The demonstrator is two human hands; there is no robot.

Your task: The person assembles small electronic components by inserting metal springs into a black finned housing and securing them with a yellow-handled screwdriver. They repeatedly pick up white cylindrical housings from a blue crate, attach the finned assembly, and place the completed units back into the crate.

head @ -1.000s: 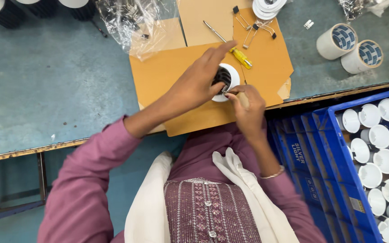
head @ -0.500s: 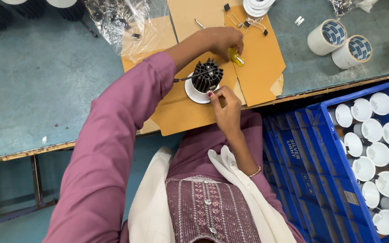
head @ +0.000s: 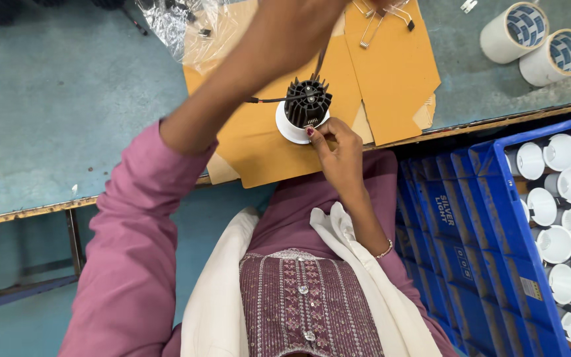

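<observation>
Steady white round lamp housing with black finned heat sink (head: 304,109) at frame centre, right hand (head: 338,149) fingers pinched on rim; left hand (head: 358,3) fingers cut off at the top edge, state unknown.

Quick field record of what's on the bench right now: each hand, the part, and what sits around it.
Left hand: mostly out of frame at the top edge; forearm stretched across the bench; hold cannot be told
Right hand: fingers on the rim of the lamp part
Lamp part: black finned heat sink on white round housing, upright, black wire trailing left
Under it: brown cardboard sheets on blue-green bench
Nearby: plastic bag, two tape rolls, blue crate of white housings
</observation>
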